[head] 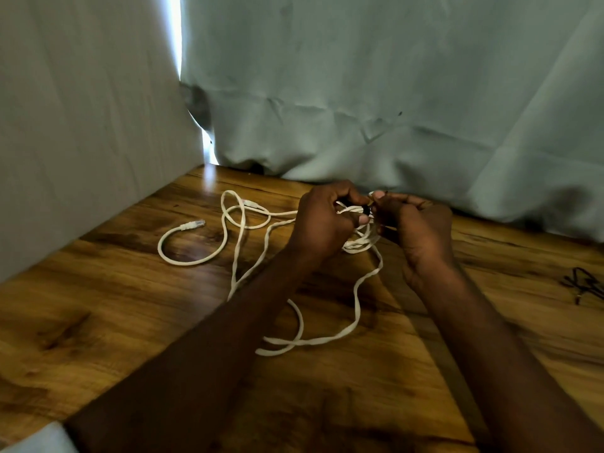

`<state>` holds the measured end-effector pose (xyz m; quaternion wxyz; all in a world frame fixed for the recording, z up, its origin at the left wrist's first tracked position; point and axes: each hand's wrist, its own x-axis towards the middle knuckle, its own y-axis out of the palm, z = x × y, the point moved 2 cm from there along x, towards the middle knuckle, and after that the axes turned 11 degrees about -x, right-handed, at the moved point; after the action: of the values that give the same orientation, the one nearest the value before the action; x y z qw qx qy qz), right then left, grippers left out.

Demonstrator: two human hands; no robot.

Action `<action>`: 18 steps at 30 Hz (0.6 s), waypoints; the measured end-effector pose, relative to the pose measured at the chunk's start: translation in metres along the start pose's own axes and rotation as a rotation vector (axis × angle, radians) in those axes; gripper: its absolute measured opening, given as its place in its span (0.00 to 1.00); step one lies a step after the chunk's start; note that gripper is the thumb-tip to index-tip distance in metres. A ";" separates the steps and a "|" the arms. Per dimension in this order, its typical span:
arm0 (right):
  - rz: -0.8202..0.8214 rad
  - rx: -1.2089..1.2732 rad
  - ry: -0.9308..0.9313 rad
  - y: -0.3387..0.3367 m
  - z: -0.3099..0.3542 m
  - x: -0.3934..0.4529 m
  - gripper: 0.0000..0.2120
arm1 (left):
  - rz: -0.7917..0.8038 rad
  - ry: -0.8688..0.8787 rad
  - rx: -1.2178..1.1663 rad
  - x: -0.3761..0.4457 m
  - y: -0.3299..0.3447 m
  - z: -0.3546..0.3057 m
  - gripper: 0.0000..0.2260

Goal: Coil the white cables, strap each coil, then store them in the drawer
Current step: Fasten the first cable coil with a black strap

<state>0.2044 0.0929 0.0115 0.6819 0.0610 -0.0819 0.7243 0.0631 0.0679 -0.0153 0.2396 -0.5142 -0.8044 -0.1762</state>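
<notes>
Makeshift recording booth: wooden table (98, 322) walled by pale sheets (359, 76).

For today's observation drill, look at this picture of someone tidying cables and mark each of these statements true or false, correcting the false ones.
1. Both hands are raised around a small bundle of white cable. True: the left hand and right hand hold the coil between them.
2. All the white cable is already coiled. False: long loose loops lie across the wooden table.
3. A cable plug lies on the table left of the hands. True.
4. An open drawer sits beside the hands. False: no drawer is in view.
5. Some thin black ties lie at the table's right edge. True.
6. The backdrop is a brick wall. False: it is pale cloth.
</notes>
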 end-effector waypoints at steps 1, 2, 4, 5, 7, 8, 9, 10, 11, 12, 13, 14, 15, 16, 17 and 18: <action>-0.006 0.001 0.008 0.000 0.000 0.000 0.05 | -0.011 0.005 0.015 0.000 -0.001 0.000 0.09; -0.002 0.013 0.025 0.000 0.001 0.001 0.05 | -0.017 0.008 0.027 -0.001 -0.001 -0.001 0.09; 0.057 0.094 0.096 0.000 0.001 0.001 0.06 | -0.018 0.025 0.046 -0.003 -0.002 -0.005 0.09; 0.096 0.155 0.141 0.000 0.001 0.001 0.07 | -0.019 0.045 0.054 -0.004 -0.002 -0.007 0.10; 0.105 0.224 0.193 -0.001 0.000 0.002 0.10 | -0.031 0.091 0.055 -0.006 -0.003 -0.012 0.10; 0.076 0.230 0.195 -0.003 -0.001 0.004 0.11 | -0.040 0.108 0.048 -0.006 -0.003 -0.014 0.11; 0.049 0.224 0.186 -0.003 -0.002 0.005 0.11 | -0.048 0.118 0.040 -0.006 -0.004 -0.015 0.12; 0.039 0.209 0.173 -0.004 -0.002 0.005 0.11 | -0.053 0.123 0.036 -0.007 -0.004 -0.016 0.12; 0.041 0.184 0.156 -0.003 -0.001 0.005 0.10 | -0.057 0.124 0.038 -0.007 -0.004 -0.016 0.12; 0.047 0.153 0.141 -0.003 -0.001 0.005 0.10 | -0.059 0.122 0.041 -0.007 -0.004 -0.015 0.12; 0.058 0.125 0.130 -0.003 0.000 0.004 0.09 | -0.063 0.118 0.041 -0.006 -0.004 -0.014 0.12; 0.074 0.108 0.130 -0.003 0.001 0.003 0.08 | -0.069 0.116 0.040 -0.006 -0.005 -0.014 0.12; 0.091 0.106 0.137 -0.003 0.001 0.002 0.08 | -0.072 0.120 0.042 -0.006 -0.005 -0.014 0.12; 0.100 0.107 0.144 -0.003 0.001 0.002 0.07 | -0.074 0.126 0.048 -0.006 -0.006 -0.014 0.12; 0.107 0.105 0.151 -0.003 0.001 0.003 0.07 | -0.076 0.131 0.052 -0.006 -0.007 -0.014 0.11; 0.114 0.100 0.165 -0.003 0.000 0.005 0.07 | -0.080 0.132 0.053 -0.006 -0.007 -0.014 0.11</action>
<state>0.2070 0.0976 0.0126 0.6401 0.0304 0.0075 0.7676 0.0617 0.0535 -0.0075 0.2984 -0.4624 -0.8112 -0.1976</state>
